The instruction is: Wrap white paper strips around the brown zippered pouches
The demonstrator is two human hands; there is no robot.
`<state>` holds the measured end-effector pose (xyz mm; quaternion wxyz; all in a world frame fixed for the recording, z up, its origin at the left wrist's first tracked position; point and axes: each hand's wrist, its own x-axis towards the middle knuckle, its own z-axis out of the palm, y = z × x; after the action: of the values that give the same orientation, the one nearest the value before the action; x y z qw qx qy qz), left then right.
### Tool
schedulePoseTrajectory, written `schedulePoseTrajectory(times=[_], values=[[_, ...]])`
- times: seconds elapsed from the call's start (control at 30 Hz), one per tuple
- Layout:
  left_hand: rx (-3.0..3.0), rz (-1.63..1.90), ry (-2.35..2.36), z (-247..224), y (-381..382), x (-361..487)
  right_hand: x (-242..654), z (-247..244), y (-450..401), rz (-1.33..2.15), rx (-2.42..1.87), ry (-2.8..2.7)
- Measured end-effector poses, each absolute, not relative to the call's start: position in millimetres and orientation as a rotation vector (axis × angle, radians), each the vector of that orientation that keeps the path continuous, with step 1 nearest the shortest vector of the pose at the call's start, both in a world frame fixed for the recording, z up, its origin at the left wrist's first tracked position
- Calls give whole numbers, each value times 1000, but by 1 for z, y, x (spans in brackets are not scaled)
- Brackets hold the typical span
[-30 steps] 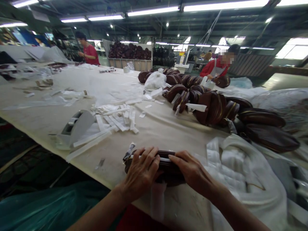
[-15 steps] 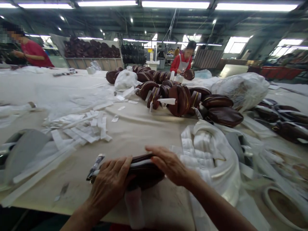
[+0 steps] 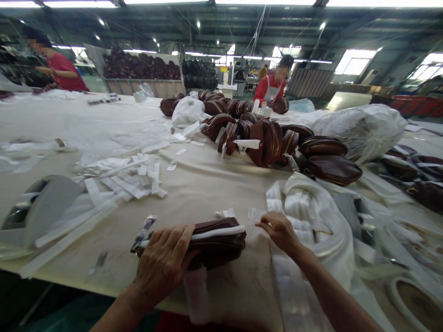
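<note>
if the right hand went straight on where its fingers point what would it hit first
The right hand would probably meet the brown bag first, at its right end, though depth is unclear.

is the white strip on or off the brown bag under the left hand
On: the white strip lies lengthwise along the upper side of the brown bag, showing beyond the left hand.

Two grips (image 3: pixel 166 258), two tape dispensers (image 3: pixel 58 205)
</note>
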<state>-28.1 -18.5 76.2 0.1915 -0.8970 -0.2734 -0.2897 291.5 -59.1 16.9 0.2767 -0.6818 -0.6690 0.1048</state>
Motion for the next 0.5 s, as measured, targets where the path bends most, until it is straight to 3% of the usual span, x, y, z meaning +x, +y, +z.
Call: schedulePoseTrajectory(times=[0.37, 0.5], values=[[-2526, -853, -766, 73, -18, -28, 330, 13, -52, 217, -1986, -1418], [-2519, -867, -779, 74, -19, -28, 316, 41, -65, 87, -1937, -1402]])
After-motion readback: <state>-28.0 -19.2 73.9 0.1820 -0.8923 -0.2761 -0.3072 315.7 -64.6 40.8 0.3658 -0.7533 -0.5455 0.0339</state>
